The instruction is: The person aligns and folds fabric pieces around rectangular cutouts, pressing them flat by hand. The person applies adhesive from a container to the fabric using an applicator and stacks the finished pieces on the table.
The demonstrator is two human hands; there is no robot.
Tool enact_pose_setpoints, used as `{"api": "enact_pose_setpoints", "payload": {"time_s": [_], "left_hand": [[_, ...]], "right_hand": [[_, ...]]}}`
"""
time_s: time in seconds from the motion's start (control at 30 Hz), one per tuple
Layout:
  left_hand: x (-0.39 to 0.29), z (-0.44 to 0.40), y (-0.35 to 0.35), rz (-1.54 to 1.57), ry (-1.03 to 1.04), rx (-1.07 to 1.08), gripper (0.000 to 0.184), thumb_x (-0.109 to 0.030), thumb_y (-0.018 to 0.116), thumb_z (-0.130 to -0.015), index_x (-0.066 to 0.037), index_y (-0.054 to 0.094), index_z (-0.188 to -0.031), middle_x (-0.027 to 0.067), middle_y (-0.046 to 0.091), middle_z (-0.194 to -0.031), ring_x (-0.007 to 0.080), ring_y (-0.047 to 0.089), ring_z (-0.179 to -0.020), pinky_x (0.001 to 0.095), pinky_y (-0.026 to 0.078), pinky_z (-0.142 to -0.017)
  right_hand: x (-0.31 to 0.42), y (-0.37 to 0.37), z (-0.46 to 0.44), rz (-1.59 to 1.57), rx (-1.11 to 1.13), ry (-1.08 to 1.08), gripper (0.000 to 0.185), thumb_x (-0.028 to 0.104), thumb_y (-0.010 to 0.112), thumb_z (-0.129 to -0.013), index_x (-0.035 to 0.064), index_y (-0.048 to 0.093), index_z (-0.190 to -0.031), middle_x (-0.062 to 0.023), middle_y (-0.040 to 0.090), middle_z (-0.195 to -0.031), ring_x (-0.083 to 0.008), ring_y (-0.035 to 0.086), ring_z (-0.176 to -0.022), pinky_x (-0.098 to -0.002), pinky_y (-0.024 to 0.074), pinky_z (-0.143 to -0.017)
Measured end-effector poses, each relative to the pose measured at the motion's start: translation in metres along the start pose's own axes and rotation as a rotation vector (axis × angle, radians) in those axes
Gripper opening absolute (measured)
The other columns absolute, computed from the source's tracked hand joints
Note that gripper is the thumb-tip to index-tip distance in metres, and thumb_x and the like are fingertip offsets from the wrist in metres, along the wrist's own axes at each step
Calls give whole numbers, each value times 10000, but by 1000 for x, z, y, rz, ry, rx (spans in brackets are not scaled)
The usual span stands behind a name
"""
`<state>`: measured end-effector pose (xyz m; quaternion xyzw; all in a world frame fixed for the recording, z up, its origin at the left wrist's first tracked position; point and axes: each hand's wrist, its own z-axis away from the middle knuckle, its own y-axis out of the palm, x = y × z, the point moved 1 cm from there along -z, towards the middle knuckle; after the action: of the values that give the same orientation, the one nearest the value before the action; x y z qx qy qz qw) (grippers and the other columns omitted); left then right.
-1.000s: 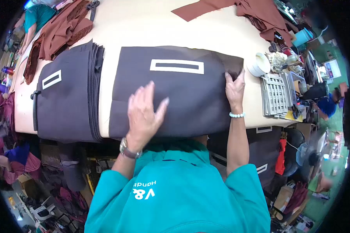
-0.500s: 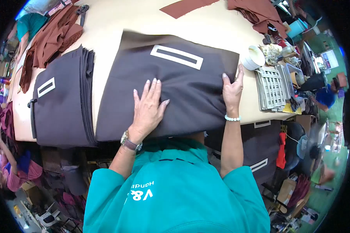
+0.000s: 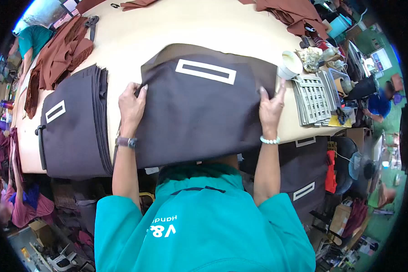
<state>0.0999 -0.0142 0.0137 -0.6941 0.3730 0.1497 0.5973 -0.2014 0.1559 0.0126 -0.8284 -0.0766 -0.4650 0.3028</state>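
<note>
Evidently soft goods: dark cloth piece held at both sides

Item: a wide, dark grey-brown cloth piece (image 3: 199, 113) with a white rectangular outline (image 3: 208, 66) near its far edge. It lies across the near side of the cream-topped bench (image 3: 208, 27), its far edge bowed upward.

Hands: the left hand (image 3: 131, 109) is closed, thumb against fingers, on the upper left edge. The right hand (image 3: 271, 113) is at the right edge, thumb and forefinger apart; whether its other fingers grip cannot be told.

Handling, as judged: light to moderate weight, limp, not fragile, liable to crease or sag mid-span. Sound holds are the opposite side edges near the far corners, taken evenly.

Surface: a stack of similar dark pieces (image 3: 75, 131) to the left; rust-brown fabric (image 3: 61, 54) beyond; a white round tub (image 3: 289, 65) and pale slotted sheets (image 3: 310, 99) at right.

Room: cluttered workshop, green floor at right; a co-worker in a teal top (image 3: 31, 38) at far left.
</note>
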Motion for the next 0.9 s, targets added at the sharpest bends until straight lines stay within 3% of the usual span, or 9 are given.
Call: {"api": "enact_pose_setpoints", "payload": {"time_s": [0.13,0.23,0.37,0.47,0.63,0.7,0.77,0.87,0.9], "left_hand": [[-22,52,-24,586,-187,266,133,-10,606,-782,-40,495,-850,-20,478,-783,50,435,-662,183,369,-565],[-43,111,-41,725,-169,633,325,-88,678,-728,-44,520,-1009,26,520,-981,145,493,-977,299,382,-906],[-67,149,-45,898,-48,954,531,-14,623,-751,-17,483,-1264,135,501,-1279,213,441,-1216,329,291,-1040],[-84,136,-45,741,50,776,452,-3,605,-764,-12,536,-1210,146,545,-1225,219,499,-1162,322,335,-1011],[-49,112,-12,597,-150,243,415,-14,595,-767,-31,567,-1181,122,620,-912,175,579,-825,294,444,-770],[-35,107,-3,524,-39,223,425,1,583,-757,-28,565,-1182,118,607,-886,155,566,-786,272,449,-724],[-26,102,1,428,51,285,440,26,562,-748,-21,558,-1186,119,598,-892,139,559,-783,246,451,-696],[-40,95,-11,424,29,171,470,60,537,-739,-29,550,-1201,108,586,-886,125,545,-778,230,446,-687],[-46,91,-15,447,-6,143,473,60,539,-743,-32,547,-1207,105,585,-879,126,545,-778,233,446,-691]], "right_hand": [[7,-59,19,2,33,47,681,26,632,-792,-93,246,-1341,-248,355,-1352,-267,314,-1283,-334,211,-1077],[-6,-115,28,39,150,58,654,-13,624,-771,-85,295,-1332,-206,345,-1375,-246,317,-1286,-331,208,-1079],[-11,-168,15,46,151,64,688,-54,602,-751,-29,290,-1363,-187,368,-1363,-196,417,-1200,-311,323,-1012],[-10,-165,-8,-91,97,28,678,-102,525,-746,2,290,-1373,-126,515,-1206,-130,560,-840,-264,456,-799],[-25,-92,-39,-136,175,51,660,-82,546,-770,-2,281,-1370,-101,566,-1101,-116,546,-811,-244,460,-721],[-35,-58,-44,415,-22,-522,692,-24,595,-755,-24,264,-1363,-232,589,-1046,-295,596,-886,-324,459,-797],[-23,-44,-38,316,202,9,694,4,609,-763,-20,263,-1363,-234,602,-992,-343,601,-865,-354,461,-775],[-39,-35,-46,428,-77,-521,688,23,614,-773,-14,265,-1365,-208,621,-898,-318,613,-812,-379,456,-716],[-33,-36,-46,378,-32,-384,691,28,613,-777,-11,258,-1368,-197,623,-863,-309,615,-788,-379,455,-697]]}}
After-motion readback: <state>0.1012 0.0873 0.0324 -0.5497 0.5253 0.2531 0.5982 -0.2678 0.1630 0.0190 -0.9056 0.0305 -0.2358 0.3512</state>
